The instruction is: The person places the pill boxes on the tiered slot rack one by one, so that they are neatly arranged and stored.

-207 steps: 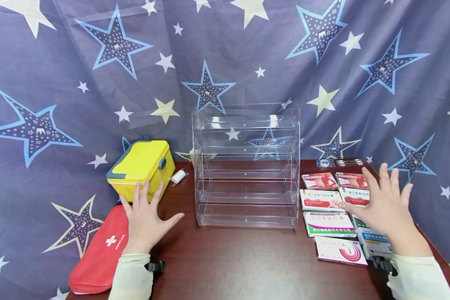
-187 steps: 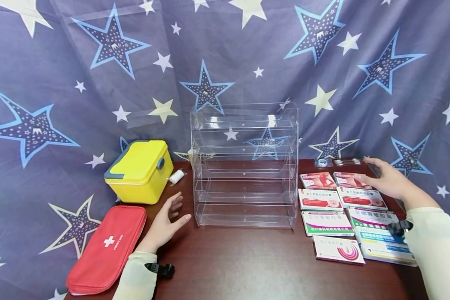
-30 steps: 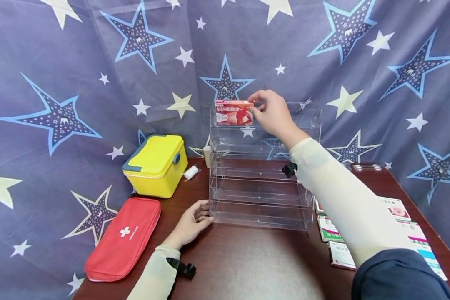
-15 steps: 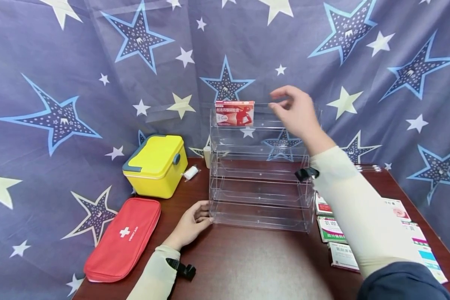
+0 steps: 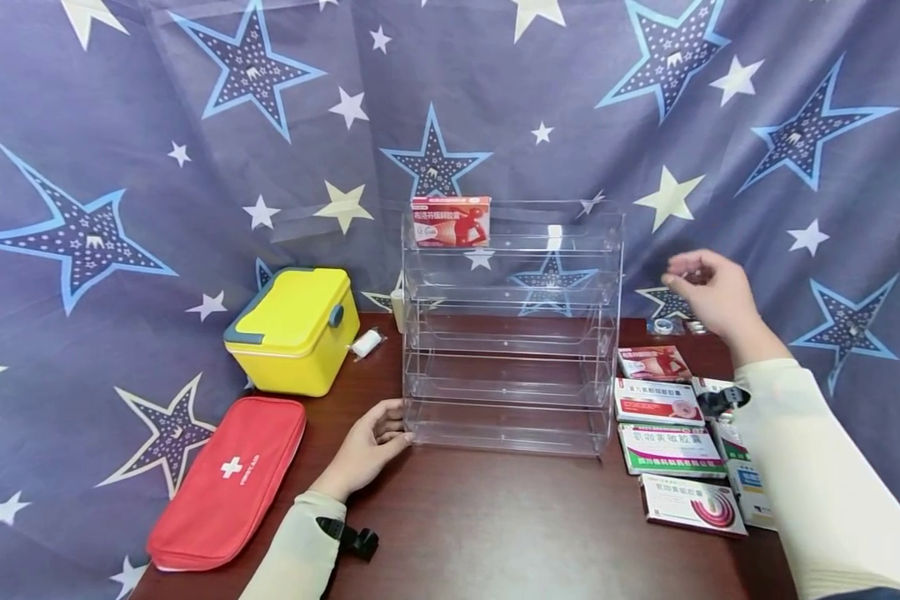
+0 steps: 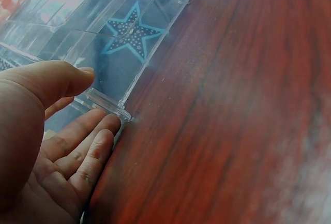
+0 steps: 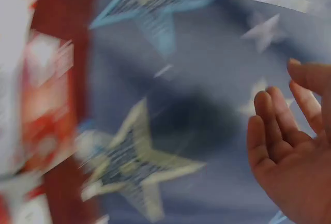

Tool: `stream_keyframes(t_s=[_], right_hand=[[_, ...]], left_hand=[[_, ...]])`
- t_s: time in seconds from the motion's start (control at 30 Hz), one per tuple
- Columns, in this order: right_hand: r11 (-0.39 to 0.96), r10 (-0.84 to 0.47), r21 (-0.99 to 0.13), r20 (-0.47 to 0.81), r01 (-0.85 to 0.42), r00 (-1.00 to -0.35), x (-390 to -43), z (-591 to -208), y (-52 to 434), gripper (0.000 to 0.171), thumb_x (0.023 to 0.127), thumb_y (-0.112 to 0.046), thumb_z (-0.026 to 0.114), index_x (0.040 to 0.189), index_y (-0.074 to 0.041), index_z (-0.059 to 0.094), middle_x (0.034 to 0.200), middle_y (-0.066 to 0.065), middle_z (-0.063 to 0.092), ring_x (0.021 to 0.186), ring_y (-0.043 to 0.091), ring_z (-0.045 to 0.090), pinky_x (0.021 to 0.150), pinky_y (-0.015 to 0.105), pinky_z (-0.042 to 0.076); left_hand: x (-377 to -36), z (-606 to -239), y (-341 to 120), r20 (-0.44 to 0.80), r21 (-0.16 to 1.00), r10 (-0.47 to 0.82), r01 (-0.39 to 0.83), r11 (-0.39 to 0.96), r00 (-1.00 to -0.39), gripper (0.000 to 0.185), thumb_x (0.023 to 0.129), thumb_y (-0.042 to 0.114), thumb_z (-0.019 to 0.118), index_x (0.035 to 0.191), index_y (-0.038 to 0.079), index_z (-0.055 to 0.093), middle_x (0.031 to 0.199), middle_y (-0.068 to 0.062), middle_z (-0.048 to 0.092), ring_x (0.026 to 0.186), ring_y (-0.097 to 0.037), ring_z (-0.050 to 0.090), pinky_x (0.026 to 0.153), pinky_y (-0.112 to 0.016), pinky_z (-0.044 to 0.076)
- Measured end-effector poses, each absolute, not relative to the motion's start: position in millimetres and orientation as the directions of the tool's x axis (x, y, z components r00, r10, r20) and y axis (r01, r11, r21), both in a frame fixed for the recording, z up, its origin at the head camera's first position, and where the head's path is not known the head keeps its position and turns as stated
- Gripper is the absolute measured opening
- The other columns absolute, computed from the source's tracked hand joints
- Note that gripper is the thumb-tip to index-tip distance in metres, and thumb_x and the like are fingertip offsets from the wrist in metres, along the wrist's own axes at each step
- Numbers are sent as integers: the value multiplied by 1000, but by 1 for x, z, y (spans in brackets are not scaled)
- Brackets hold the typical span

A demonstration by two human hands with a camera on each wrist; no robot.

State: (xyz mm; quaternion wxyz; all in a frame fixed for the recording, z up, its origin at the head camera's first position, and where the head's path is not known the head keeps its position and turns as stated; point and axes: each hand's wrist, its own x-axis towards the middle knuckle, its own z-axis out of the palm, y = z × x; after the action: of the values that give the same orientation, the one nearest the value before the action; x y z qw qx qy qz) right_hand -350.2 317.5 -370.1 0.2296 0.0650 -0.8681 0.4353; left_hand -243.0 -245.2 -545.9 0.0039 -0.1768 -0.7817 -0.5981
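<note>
- My left hand (image 5: 363, 450) rests on the table (image 5: 495, 533) with relaxed fingers (image 6: 98, 131) against the near-left bottom corner of the clear acrylic rack (image 5: 512, 333), bracing it; nothing is gripped.
- My right hand (image 5: 708, 292) hangs in the air to the right of the rack, above the far end of the medicine boxes (image 5: 671, 446); fingers loosely bent, holding nothing.
- The red-and-white box (image 5: 451, 221) stands on the rack's top tier at its left end, clear of both hands; printed face towards me, long axis running left to right along the shelf, upright on its long edge.
- The remaining boxes lie flat in rows on the table right of the rack, long axes also left to right, faces up.
- Judged handling: keep the left hand pressed to the rack's corner, since the light frame could slide; take a flat box by its long edges, turn it face forward, and seat it beside the first so the labels line up.
- Left of the rack: a yellow case (image 5: 292, 329); a red first-aid pouch (image 5: 228, 483) nearer me.
</note>
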Motion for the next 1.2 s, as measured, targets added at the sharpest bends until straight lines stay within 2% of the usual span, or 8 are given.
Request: stream_keyframes(t_s=[0.13, 0.23, 0.37, 0.47, 0.57, 0.9, 1.2], right_hand=[[675, -37, -707, 254, -212, -967, -360, -420, 353, 41, 99, -23, 76, 130, 1, 65, 118, 17, 71, 91, 4, 62, 75, 16, 48], [699, -126, -699, 88, -151, -988, -366, -448, 369, 53, 99, -21, 75, 139, 7, 57, 132, 31, 63, 106, 21, 66, 87, 27, 52], [714, -171, -694, -37, -98, -985, -367, -467, 380, 62, 98, -16, 74, 145, 13, 47, 138, 38, 56, 121, 46, 60, 101, 52, 51], [729, -169, -681, -71, -76, -983, -366, -474, 384, 66, 96, -14, 77, 146, 13, 46, 141, 39, 52, 126, 52, 55, 105, 62, 46], [738, -173, -670, -78, -77, -982, -367, -477, 387, 68, 92, -14, 81, 146, 12, 47, 143, 38, 51, 127, 52, 54, 105, 61, 46], [708, -184, -705, -141, -32, -973, -368, -487, 391, 78, 86, -12, 87, 147, 14, 45, 134, 35, 60, 121, 46, 60, 98, 48, 52], [719, -179, -695, -139, -33, -974, -364, -488, 392, 76, 85, -12, 88, 146, 11, 49, 134, 33, 61, 121, 45, 60, 103, 55, 48]], left_hand=[[-244, -546, -248, 226, 933, 268, 287, 217, -937, 51, 94, 4, 79, 140, 5, 57, 123, -21, 67, 112, -37, 66, 96, -31, 56], [-245, -546, -249, 231, 933, 264, 290, 213, -936, 51, 94, 3, 78, 140, 4, 57, 124, -22, 68, 113, -37, 66, 96, -31, 56], [-245, -545, -249, 242, 929, 275, 304, 211, -930, 50, 94, 2, 77, 140, 3, 57, 124, -22, 68, 114, -37, 66, 96, -31, 56], [-244, -545, -248, 245, 927, 280, 309, 212, -928, 50, 94, 2, 77, 140, 1, 57, 123, -22, 68, 113, -38, 67, 96, -31, 56], [-243, -546, -248, 236, 931, 280, 299, 209, -930, 50, 95, 3, 77, 141, 0, 56, 124, -23, 67, 113, -39, 66, 96, -30, 56], [-241, -548, -246, 223, 937, 273, 283, 206, -936, 49, 94, 2, 77, 139, 2, 57, 125, -23, 67, 114, -40, 66, 96, -30, 56], [-242, -547, -245, 229, 930, 280, 295, 219, -932, 50, 94, 2, 77, 139, 0, 56, 123, -24, 67, 111, -40, 67, 96, -30, 56]])
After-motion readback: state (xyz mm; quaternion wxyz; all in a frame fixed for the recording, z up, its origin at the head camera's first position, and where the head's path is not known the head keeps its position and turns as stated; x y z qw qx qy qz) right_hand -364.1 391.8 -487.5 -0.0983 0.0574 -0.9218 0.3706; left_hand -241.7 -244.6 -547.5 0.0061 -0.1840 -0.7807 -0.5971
